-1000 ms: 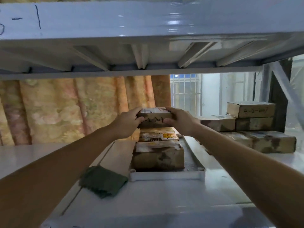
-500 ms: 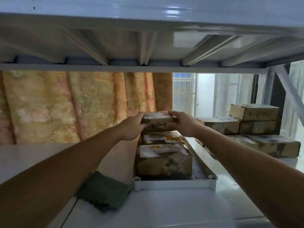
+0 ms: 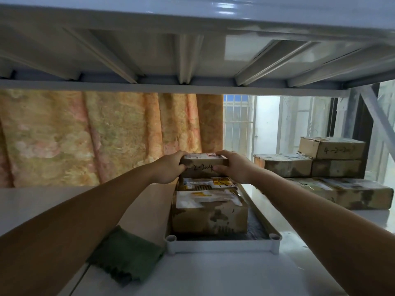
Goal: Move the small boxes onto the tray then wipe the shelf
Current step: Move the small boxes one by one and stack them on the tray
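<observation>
From the head camera we see our left hand (image 3: 171, 167) and right hand (image 3: 236, 166) clamped on the 2 short ends of a small box (image 3: 203, 164), fingers curled over its top edge and thumbs pressed on its near face, where a handwritten number shows. The box sits at the far end of the white tray (image 3: 222, 246), above a second box (image 3: 208, 183) with yellow labels; whether it already rests on that one or hangs just over it we cannot tell. Nearest us in the tray lies a third box (image 3: 210, 214), larger, with paper labels across its top. We judge these cardboard boxes to be stiff enough to take a squeeze at the ends without caving, and light, since fingertips alone carry this one; the stained, worn card looks dry and should not slip. The ends are the sensible place to hold, because they leave the bottom free to land flat. To the right, a stack of 4 more boxes (image 3: 333, 167) waits on the shelf (image 3: 32, 201), well apart from the tray; the bottom one looks long, so it probably wants 2 hands spread wide. A green cloth (image 3: 126, 257) lies just beside the tray's near left corner, ready for wiping.
</observation>
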A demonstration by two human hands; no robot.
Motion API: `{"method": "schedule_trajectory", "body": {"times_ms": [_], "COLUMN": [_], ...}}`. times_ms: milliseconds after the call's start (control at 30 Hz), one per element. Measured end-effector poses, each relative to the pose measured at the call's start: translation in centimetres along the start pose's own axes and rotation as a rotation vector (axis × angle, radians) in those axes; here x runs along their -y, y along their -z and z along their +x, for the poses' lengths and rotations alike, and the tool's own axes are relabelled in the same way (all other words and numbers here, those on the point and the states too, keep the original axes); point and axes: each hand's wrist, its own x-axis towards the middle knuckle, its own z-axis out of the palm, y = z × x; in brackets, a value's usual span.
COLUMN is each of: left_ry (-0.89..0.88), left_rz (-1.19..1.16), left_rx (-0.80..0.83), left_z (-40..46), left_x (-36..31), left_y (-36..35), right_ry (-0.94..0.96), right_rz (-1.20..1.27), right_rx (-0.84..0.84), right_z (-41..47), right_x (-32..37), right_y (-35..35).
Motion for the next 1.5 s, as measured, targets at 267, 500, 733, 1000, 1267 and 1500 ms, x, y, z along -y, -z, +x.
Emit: {"method": "schedule_trajectory", "body": {"times_ms": [267,500,733,1000,1267,1500], "left_ry": [0.003,0.004,-0.126,-0.258,-0.275,-0.291], "left_rz": [0.005,0.273,0.502,0.543,0.537,0.445], "left_rx": [-0.056,-0.149,-0.288,-0.292,-0.292,-0.157], "left_z": [-0.7,-2.1,-3.4,-3.5,-2.5,-2.2], "left_x": [-0.5,-1.5,-3.9,-7.9,-12.5,-19.5], "left_y": [-0.8,0.5,1.3,0.0,-2.5,-7.1], "right_ry": [-0.018,0.004,0.094,0.115,0.116,0.154], "right_rz": [-0.027,-0.065,-0.292,-0.377,-0.368,-0.384], "right_rx": [-0.025,-0.057,-0.03,0.014,0.013,0.064], "right_z": [-0.1,-0.7,-3.1,-6.8,-10.7,-15.8], "right_x": [0.0,0.0,0.7,2.2,-0.3,-5.2], "right_y": [-0.3,0.5,2.9,5.2,8.2,13.6]}}
